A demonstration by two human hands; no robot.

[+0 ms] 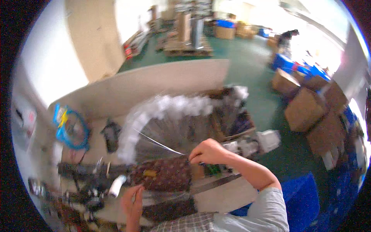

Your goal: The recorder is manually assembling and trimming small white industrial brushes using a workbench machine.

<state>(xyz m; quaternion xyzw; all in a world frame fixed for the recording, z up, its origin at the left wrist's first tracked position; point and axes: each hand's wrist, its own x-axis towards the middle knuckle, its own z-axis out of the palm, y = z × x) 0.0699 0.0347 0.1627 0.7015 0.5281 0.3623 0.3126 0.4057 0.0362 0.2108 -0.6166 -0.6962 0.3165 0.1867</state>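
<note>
Right hand [208,151] is pinching closed on the far right corner of a dark patterned pouch [164,173], grip narrow, fingers curled onto the edge. Left hand [132,201] is coming up from the near edge just under the pouch's near left corner, fingers bent around its edge; whether it is actually clamping is unclear because of blur. The pouch is lying flat across the near middle of the counter [216,201], spanning between the two hands. A thin clear film strip [158,143] is running from the right hand's fingertips toward the far left. Behind the pouch a big heap of clear plastic bags [170,110] is spilling out of an open cardboard box [235,123]. A white cylinder [116,185] is sitting just left of the pouch. A blue reel [71,127] is lying well off to the far left. Stacked brown cartons [309,108] are standing on the green floor [247,62] on the right.
</note>
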